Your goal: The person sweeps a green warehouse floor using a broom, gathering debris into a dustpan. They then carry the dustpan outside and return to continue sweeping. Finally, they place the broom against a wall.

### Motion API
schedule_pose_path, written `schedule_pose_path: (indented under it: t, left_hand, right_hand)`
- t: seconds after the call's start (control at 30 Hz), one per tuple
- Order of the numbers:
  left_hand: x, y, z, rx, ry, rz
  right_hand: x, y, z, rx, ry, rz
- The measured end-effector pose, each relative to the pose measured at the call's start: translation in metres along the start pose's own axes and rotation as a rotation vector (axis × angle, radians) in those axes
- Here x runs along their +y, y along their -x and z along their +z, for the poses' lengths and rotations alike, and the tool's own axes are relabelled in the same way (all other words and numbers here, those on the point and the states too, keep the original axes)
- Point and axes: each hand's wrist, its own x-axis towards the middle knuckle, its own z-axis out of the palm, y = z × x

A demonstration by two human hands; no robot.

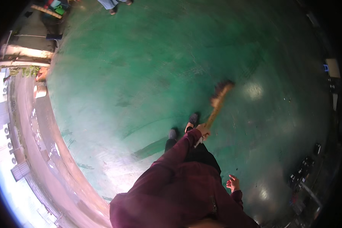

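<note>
My left hand is closed round the yellowish handle of a broom, in front of my feet. The broom slants away to the right, and its brown head is smeared by motion, so the bristles are hard to make out. A small pale piece shows just below that hand; what it is I cannot tell. My right hand hangs beside my body at the lower right, its fingers loosely bent and apart, with nothing in them.
A worn, shiny green floor spreads around my dark shoes. Another person's legs stand at the far edge. Dark clutter lines the right side. A white bucket-like container stands by the paved strip on the left.
</note>
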Motion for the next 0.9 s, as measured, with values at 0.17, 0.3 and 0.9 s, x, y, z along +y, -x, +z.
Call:
schedule_pose_path:
  t: [0.17, 0.3, 0.9]
  left_hand:
    - [0.063, 0.016, 0.010, -0.265, 0.432, 0.064]
    - [0.075, 0.140, -0.019, 0.053, 0.093, 0.212]
    - [0.042, 0.347, -0.341, 0.779, 1.188, 0.358]
  right_hand:
    - [-0.057, -0.038, -0.012, 0.042, -0.015, -0.055]
    - [-0.122, -0.074, -0.003, -0.011, -0.060, -0.152]
    - [-0.309, -0.094, 0.081, -0.012, -0.095, -0.285]
